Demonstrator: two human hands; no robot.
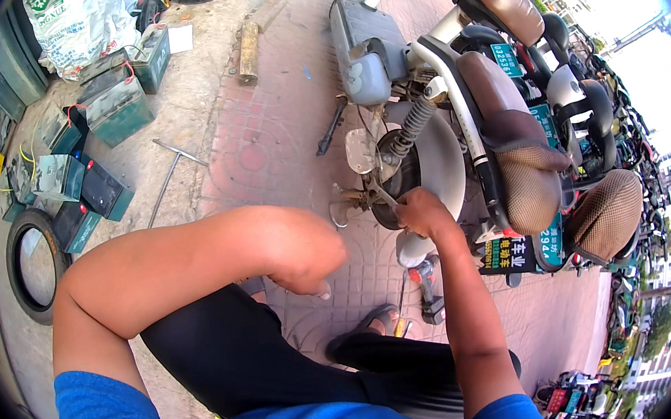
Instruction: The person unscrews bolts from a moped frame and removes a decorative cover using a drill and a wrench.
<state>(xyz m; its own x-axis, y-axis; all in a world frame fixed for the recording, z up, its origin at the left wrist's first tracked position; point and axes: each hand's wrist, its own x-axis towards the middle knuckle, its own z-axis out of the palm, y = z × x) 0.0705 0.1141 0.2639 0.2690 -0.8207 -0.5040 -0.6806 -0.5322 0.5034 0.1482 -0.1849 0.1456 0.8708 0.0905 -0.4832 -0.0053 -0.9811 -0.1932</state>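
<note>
An electric scooter [370, 34] stands in front of me, its rear wheel [401, 176] under a pale mudguard [440, 157] with a coil-spring shock absorber [413, 128] beside it. My right hand [426, 212] is closed around a silver wrench [385, 196], whose far end lies near the wheel's hub. The wrench's jaw is too small to make out. My left hand [307, 249] hangs past my bent knee with its fingers curled in. It appears to hold nothing, and part of its fingers is hidden beneath it.
A cordless drill [428, 290] and a yellow-handled screwdriver [401, 327] lie by my foot. Left are a T-handle wrench [175, 157], several batteries [116, 110] and a tyre [20, 279]. A wooden block [249, 53] lies ahead. Parked scooters [561, 96] line the right.
</note>
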